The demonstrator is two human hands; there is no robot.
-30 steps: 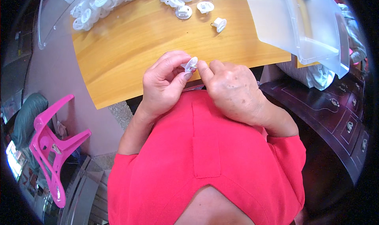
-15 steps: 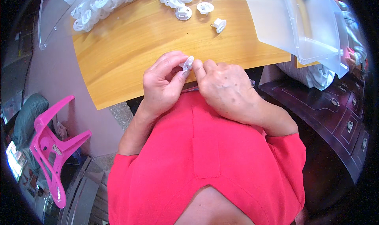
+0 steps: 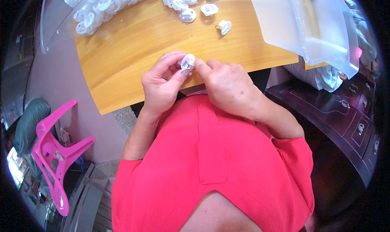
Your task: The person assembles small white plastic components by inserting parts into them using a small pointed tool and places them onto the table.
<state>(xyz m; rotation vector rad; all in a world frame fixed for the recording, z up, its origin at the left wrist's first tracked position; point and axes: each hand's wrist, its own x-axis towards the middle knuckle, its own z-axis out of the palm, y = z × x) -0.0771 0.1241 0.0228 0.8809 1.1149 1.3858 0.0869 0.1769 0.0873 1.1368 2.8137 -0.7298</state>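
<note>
Between the thumb and fingers of my left hand [image 3: 163, 80] is a small white plastic piece [image 3: 187, 61] with a round disc face and a small metal-looking part on it. My right hand [image 3: 229, 84] is closed beside it, fingers curled and knuckles up. Its fingertips meet the right side of the piece; what they pinch, if anything, is hidden. Both hands are just above the near edge of the wooden table [image 3: 134, 69]. Farther off, a similar loose white piece [image 3: 224, 27] lies on the wood.
A large heap of white pieces [image 3: 106, 6] fills the far left, behind a clear plastic edge [image 3: 45, 26]. Several more pieces [image 3: 187, 15] lie at the far middle. A translucent plastic bin [image 3: 284, 24] stands at right. An upturned pink stool [image 3: 61, 150] is at lower left.
The white piece has tilted so its disc face shows more, and has shifted slightly left and up with my left hand. My right hand has turned a little, staying against the piece.
</note>
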